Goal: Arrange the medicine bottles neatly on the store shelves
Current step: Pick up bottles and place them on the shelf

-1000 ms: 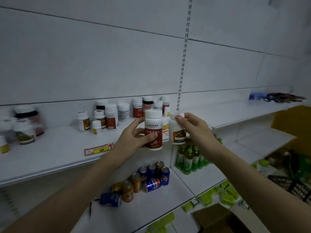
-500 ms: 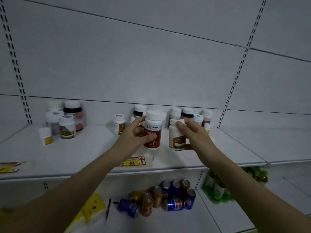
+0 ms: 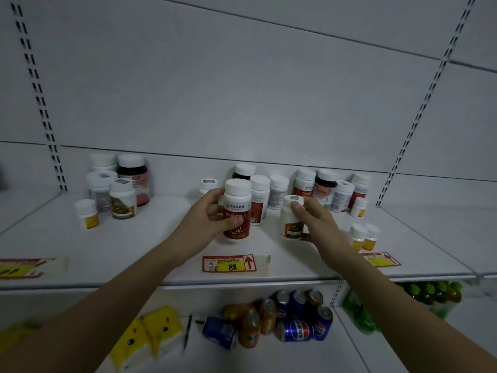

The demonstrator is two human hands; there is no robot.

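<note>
Head view: two held bottles. Left hand (image 3: 208, 222) grips red-label bottle (image 3: 237, 210), white cap, upright over shelf (image 3: 150, 249). Right hand (image 3: 313, 222) grips white bottle (image 3: 291, 220), orange-brown label. Five bottles (image 3: 115, 189) left of grips, eight (image 3: 309, 187) behind. Bare shelf below grips, to price tag (image 3: 232, 263).

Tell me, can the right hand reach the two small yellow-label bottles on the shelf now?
Probably not yet: the right hand already grips a white bottle. The two small yellow-label bottles stand just beside it, nothing between.
</note>
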